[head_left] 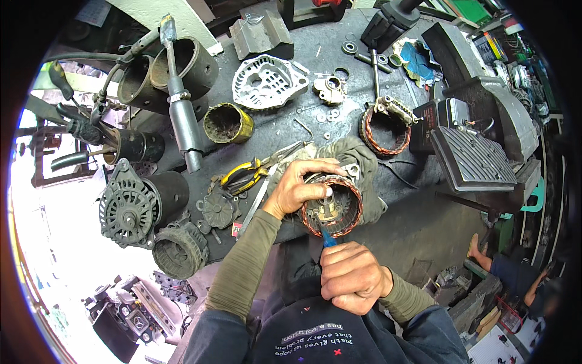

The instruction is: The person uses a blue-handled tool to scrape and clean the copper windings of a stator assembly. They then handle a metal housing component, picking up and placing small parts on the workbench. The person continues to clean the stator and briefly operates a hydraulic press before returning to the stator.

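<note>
Closest to you, your right hand is wrapped in a fist around a blue-handled screwdriver, and its shaft runs up over the near rim of the copper-wound ring; what the tip meets inside is too small to tell. There's the ring, right in front of you at the near edge of the workbench, and your left hand has it clamped, thumb in over the opening, fingers along the far side. Hands apart, then, both busy on the one part! Just beyond, the grey cloth lies bunched up behind it. Over to your left sits an alternator, fan and all, with yellow-and-black pliers nearer your left hand. Further up, a second copper-wound ring rests to the right, a yellow tin stands to the left, and past them come a silver vented housing and, farthest, a grooved metal block
</note>
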{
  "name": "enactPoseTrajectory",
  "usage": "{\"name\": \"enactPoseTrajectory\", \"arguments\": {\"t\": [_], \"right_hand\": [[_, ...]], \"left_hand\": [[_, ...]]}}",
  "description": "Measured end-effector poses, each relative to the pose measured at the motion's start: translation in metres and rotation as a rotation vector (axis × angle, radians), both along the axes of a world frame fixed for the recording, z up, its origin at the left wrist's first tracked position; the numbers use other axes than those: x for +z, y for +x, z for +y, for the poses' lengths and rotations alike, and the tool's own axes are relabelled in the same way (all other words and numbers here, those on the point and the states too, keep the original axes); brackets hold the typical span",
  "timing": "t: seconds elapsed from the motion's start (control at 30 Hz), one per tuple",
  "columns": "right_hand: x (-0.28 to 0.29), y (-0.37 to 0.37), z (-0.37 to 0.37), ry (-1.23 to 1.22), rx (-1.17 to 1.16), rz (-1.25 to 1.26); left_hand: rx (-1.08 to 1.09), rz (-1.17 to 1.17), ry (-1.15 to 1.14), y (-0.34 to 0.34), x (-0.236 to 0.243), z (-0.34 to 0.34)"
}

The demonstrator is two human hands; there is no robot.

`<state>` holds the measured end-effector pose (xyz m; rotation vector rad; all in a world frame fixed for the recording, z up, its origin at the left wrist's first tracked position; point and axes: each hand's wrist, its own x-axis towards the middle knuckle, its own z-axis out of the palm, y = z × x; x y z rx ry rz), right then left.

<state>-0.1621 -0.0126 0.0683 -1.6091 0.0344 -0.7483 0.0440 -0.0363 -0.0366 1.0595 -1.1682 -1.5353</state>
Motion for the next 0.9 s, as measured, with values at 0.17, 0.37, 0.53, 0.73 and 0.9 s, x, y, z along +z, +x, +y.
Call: {"name": "enactPoseTrajectory", "arguments": {"t": [0.17,0.37,0.53,0.73,0.9], "right_hand": [[0.000,0.000,0.001,0.015,-0.011,0.004],[0.002,0.000,0.000,0.016,-0.006,0.018],[0.001,-0.001,-0.001,0.023,-0.014,0.020],[0.006,0.001,-0.004,0.014,-0.026,0.070],[0.025,0.000,0.005,-0.161,-0.270,0.304]], "left_hand": [[-0.007,-0.010,-0.006,0.001,-0.002,-0.001],[-0.014,0.006,0.009,0.002,0.000,-0.002],[-0.007,0.001,0.023,0.001,0.000,-0.001],[-0.006,0.041,0.020,0.001,-0.001,-0.001],[-0.019,0.025,-0.015,0.001,-0.003,0.001]]}}
